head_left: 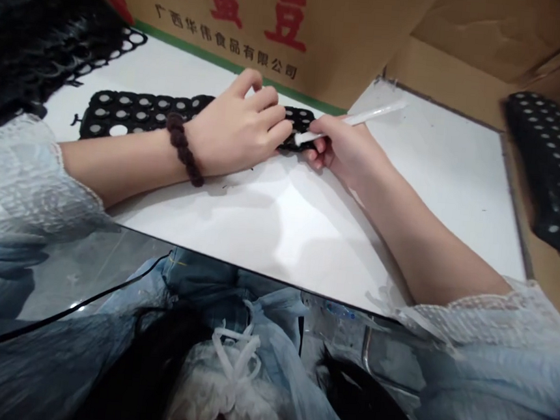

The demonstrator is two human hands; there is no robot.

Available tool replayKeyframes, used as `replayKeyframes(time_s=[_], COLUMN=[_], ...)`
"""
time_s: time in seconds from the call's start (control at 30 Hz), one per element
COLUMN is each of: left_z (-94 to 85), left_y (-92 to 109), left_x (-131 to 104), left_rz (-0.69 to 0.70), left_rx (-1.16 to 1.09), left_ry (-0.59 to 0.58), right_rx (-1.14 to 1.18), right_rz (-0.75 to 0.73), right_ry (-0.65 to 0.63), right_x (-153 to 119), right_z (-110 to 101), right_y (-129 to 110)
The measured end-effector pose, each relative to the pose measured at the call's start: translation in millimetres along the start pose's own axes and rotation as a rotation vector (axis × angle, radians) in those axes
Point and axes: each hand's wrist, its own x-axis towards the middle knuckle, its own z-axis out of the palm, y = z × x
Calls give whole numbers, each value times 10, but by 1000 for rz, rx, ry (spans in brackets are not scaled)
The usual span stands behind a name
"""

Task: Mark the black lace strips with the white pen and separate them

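The long, black, rubbery-looking, pale-dotted strip lies on the smooth white tabletop under the curled left hand, whose grip cannot be told, and could skid if held too lightly there while the right hand, clamped on a slim white stick, pushes hard.

A white tabletop stretches across in front of me, its dark-trimmed near edge slanting down to the right. Towards its far side lies a long black strip with rows of pale dots, partly hidden. Over at the left, a heap of black perforated pieces spreads onto the white, loosely piled, its rings poking out.
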Motion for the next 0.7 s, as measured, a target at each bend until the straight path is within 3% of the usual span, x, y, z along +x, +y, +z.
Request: replayKeyframes(time_s=[0.13, 0.3, 0.43, 0.7], left_z=[1, -6, -14, 55], left_y=[-15, -41, -34, -63], left_x=[-10, -35, -65, -84], left_rz=[41, 135, 95, 57], left_rx=[232, 354, 252, -101], left_ry=[2, -7, -20, 96], right_rx=[-68, -105, -72, 126], right_rz=[-11, 21, 37, 178], right_ry=[-17, -66, -46, -71], right_x=[-4, -90, -137, -111], right_z=[-16, 29, 76, 11], right_y=[16, -3, -28, -73])
